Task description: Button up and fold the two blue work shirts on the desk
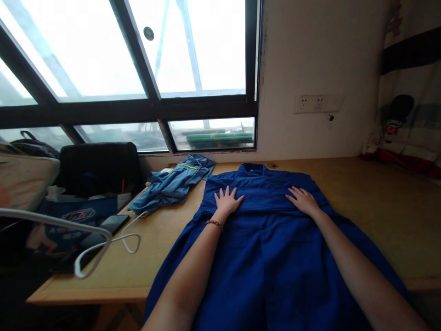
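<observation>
Your left hand (pixel 228 202) lies palm down on the blue garment (pixel 262 257), fingers spread and gripping nothing. Your right hand (pixel 303 201) lies flat on the right part of the same cloth, also released, its fingers fanned and pointing far and to the left. The two hands are well apart, nearly level with each other, and both arms reach in over the garment from the near side. You wear a bracelet (pixel 214 223) on the left wrist.

The garment is laid out on the surface (pixel 372 197), its collar (pixel 252 170) at the far end, close to the wall. An edge or fold crosses it just nearer than your hands, and below that the cloth widens and runs out of view at the near side.

To its left, a crumpled paler blue cloth (pixel 172 184) with a yellow-green stripe lies near the far edge of the surface. Nearer and further left, a white cable (pixel 132 251) loops by a dark phone (pixel 115 224) at the left edge. Beyond that edge stand a blue bag (pixel 76 211) and a black chair (pixel 99 161). Sockets (pixel 312 104) sit on the far wall, right of the window (pixel 203 108); a curtain (pixel 406 128) hangs at far right.
</observation>
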Available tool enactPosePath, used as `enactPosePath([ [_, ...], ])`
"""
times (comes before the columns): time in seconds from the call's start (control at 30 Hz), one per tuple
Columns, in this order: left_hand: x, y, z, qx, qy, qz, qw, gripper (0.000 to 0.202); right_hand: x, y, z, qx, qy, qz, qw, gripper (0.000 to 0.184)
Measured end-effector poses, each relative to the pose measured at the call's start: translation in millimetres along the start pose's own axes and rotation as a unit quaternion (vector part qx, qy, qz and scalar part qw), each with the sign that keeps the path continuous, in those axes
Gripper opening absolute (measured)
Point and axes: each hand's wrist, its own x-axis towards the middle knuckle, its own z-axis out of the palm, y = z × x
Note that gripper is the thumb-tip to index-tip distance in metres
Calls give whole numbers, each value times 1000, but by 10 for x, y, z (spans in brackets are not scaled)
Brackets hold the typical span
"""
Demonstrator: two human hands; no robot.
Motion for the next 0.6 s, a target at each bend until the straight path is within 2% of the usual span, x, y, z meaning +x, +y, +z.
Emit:
enactPosePath([
  [0.27,148,-376,-64,3,38,-99,994,76,4,273,-20,-24,-11,137,990,62],
  [0.47,177,-503,-45,3,102,-195,975,81,4,313,-10,-16,0,151,988,63],
  [0.6,215,-502,-1,29,137,-192,971,82,-2,302,7,-17,28,173,984,66],
])
